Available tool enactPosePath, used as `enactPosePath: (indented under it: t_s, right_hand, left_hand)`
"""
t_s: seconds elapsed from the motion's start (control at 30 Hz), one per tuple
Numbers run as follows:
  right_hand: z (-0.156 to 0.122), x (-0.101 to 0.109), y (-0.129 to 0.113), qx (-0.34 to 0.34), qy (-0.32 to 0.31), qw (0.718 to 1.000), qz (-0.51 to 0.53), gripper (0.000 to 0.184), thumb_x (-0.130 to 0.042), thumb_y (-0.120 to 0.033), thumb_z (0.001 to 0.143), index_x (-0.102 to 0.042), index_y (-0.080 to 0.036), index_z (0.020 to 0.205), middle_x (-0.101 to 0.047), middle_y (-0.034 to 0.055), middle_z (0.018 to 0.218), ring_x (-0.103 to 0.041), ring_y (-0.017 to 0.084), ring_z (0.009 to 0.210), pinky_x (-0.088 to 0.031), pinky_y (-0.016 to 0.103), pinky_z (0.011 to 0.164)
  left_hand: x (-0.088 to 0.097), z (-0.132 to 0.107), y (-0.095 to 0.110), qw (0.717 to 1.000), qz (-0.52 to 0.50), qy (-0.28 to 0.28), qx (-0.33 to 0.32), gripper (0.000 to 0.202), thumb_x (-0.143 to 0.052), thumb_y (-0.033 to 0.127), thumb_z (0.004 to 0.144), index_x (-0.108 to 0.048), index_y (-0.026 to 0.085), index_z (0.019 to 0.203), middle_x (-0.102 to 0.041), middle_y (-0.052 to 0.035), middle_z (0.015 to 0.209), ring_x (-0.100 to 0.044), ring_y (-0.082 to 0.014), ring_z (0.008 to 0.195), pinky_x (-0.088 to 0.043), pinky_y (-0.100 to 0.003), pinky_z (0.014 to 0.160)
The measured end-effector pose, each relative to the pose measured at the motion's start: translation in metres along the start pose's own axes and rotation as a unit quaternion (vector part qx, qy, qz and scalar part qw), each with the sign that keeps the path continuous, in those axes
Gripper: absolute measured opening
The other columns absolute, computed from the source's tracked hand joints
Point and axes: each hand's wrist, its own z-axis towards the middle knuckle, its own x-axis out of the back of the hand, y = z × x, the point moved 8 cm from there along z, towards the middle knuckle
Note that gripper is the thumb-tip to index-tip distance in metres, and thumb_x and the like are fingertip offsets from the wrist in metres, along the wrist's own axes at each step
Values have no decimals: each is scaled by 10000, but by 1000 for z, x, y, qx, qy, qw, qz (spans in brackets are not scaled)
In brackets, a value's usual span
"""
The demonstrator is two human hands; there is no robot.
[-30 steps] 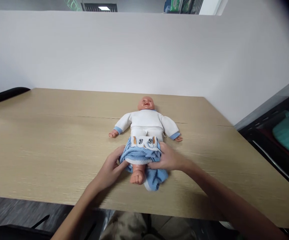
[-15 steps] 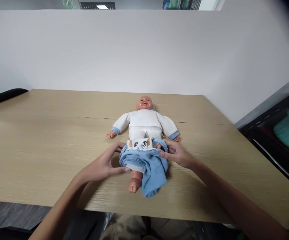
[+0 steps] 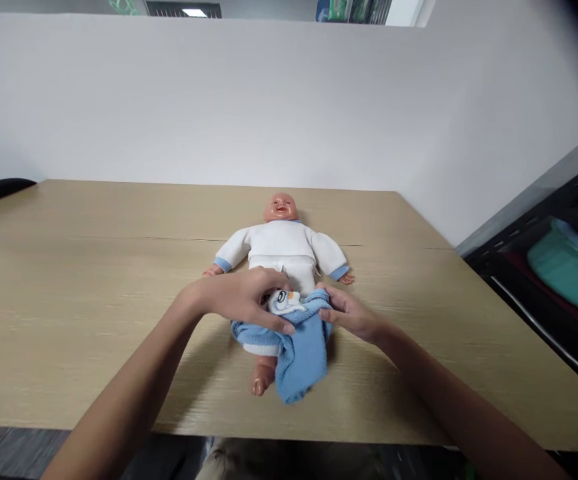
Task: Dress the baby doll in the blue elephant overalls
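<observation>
A baby doll (image 3: 281,239) lies on its back in a white long-sleeved top with blue cuffs, its head away from me. Blue terry pants (image 3: 303,353) with a white patch and printed eyes are bunched around its legs. One bare foot (image 3: 263,377) pokes out of the left leg opening, while the right pant leg hangs flat with no foot showing. My left hand (image 3: 246,297) reaches across the front of the pants, thumb and fingers pinching the cloth by the patch; its fingertips are partly hidden. At the right side of the waist, my right hand (image 3: 351,312) grips the edge.
The doll rests on a light wooden table (image 3: 93,293) against a white partition (image 3: 229,100). On the right, a black rack (image 3: 533,313) holds folded teal cloth (image 3: 569,267). A dark curved object (image 3: 1,191) shows at the far left edge.
My left hand has moved from the left side of the pants rightward over their front, now covering part of the patch. My right hand stays at the right waist edge.
</observation>
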Motion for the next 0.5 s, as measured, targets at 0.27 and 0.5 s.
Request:
enactPosePath:
  t_s: [0.27,0.5]
  right_hand:
    - [4,2,25,-33,19,999,37,528,-837,-627,891,-711,-254,1243,-713,25,1121,-673,189,969,-569,298,867]
    - [-14,-19,-4,-66,-150,986,-35,371,-856,-536,890,-770,-220,1064,-765,2,984,-696,187,863,-586,320,858]
  left_hand:
    - [-16,38,-13,967,-220,-117,-60,542,-939,494,763,-594,218,1076,-615,37,863,-585,-149,745,-458,-246,643]
    - [-28,44,-7,939,-300,-147,-77,549,-969,394,736,-596,230,1103,-622,37,897,-607,-146,783,-497,-237,675]
